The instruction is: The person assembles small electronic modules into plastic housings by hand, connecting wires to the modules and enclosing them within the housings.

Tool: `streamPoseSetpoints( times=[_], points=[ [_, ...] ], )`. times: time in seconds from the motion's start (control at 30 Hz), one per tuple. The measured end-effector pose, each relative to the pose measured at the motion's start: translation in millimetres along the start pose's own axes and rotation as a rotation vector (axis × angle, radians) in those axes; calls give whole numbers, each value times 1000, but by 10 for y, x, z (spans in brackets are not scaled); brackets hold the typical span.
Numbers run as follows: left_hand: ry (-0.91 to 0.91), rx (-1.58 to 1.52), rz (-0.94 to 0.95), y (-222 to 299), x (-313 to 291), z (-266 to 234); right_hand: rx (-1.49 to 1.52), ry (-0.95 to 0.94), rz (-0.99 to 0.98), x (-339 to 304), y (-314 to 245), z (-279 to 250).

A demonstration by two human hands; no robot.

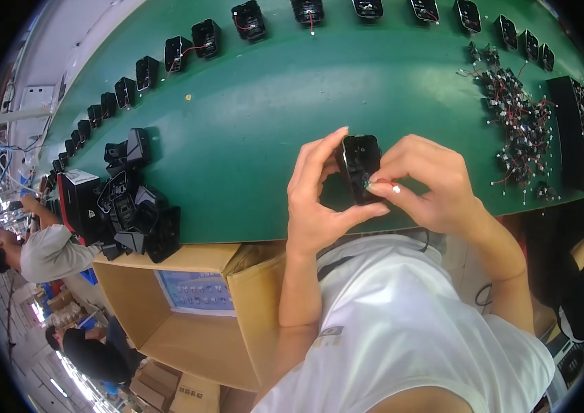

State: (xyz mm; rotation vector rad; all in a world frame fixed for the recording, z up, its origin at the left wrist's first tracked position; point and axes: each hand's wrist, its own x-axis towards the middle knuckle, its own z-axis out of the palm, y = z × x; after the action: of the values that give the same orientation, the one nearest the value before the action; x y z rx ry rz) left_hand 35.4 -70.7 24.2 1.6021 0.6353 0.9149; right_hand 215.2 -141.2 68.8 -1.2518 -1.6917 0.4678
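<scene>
Black plastic housing (360,165) sits above the green desk's (257,124) near edge, left hand (316,203) fingers gripping it, right hand (422,182) fingers pinching a small wired part into it; seating it seemingly needs careful alignment.

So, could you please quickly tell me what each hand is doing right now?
Left hand: closed on the black housing, thumb beneath it.
Right hand: fingers pinch a small part at the housing's lower end.
</scene>
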Motion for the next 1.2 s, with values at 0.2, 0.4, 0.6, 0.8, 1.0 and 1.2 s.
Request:
streamPoseSetpoints(
  times=[0.2,0.4,0.6,0.8,1.0,1.2],
  points=[
    [-90,-67,-8,-16,-10,-27,22,57,40,-43,-57,64],
    [-105,179,63,93,6,-106,42,46,161,-86,-162,43],
    [-163,173,145,127,23,-73,136,-16,325,-103,-200,21],
    [-78,370,126,331,16,23,660,-59,479,-371,-74,-44],
    [-112,443,197,449,49,128,1030,103,465,-553,-32,114],
    [-45,440,117,410,22,165,1260,134,674,-583,-27,170]
  ],
)
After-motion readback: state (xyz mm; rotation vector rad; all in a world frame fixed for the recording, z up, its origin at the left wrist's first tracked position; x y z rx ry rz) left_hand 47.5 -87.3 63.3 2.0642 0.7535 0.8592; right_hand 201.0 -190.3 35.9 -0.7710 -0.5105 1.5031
